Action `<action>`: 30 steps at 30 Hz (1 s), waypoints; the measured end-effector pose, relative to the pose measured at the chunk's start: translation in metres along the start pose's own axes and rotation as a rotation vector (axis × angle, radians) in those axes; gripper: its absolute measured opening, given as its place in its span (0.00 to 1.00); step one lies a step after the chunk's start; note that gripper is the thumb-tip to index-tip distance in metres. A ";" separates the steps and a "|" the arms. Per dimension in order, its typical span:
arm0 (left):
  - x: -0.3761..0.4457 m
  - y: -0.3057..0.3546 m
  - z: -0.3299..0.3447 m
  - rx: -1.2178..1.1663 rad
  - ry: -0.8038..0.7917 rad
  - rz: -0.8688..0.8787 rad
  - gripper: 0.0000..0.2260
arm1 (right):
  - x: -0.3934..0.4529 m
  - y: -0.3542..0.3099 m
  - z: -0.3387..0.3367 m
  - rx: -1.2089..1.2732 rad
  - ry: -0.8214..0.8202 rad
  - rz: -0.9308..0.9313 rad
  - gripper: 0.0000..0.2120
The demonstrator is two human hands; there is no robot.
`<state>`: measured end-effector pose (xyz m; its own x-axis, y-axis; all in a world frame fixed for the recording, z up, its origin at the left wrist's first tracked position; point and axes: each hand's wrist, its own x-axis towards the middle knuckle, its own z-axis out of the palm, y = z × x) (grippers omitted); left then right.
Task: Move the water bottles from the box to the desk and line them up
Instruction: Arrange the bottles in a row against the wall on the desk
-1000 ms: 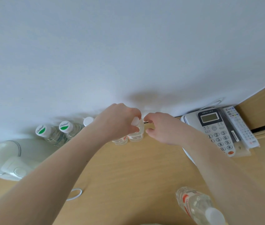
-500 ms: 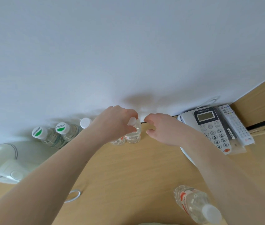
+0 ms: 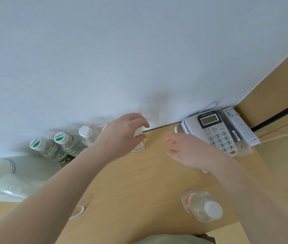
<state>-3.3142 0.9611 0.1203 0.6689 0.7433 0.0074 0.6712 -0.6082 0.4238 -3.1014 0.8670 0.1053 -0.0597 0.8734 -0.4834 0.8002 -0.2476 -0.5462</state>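
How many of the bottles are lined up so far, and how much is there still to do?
Done: two green-capped bottles and a white-capped one stand in a row along the wall. In hand: the left hand curls over another bottle at the row's end; the right hand is open beside it. Left: one bottle stands apart near the desk's front edge. The box is out of view.

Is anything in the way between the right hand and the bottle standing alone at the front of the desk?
Nothing visible. Only bare desk lies between the open right hand and the lone bottle near the front edge. The telephone sits farther back, out of that path.
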 end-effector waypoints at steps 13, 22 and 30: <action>-0.034 0.076 0.048 -0.062 -0.411 0.147 0.14 | -0.076 0.033 0.007 0.085 0.075 0.098 0.21; -0.044 0.123 0.070 -0.049 -0.561 0.214 0.22 | -0.115 0.061 0.017 0.147 0.132 0.175 0.21; -0.053 0.148 0.088 -0.019 -0.573 0.305 0.18 | -0.127 0.079 0.033 0.182 0.115 0.230 0.21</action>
<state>-3.2221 0.8067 0.1032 0.8964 0.2687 -0.3525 0.4223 -0.7592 0.4952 -3.0498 0.7228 0.1010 0.1868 0.8249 -0.5335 0.6643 -0.5061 -0.5501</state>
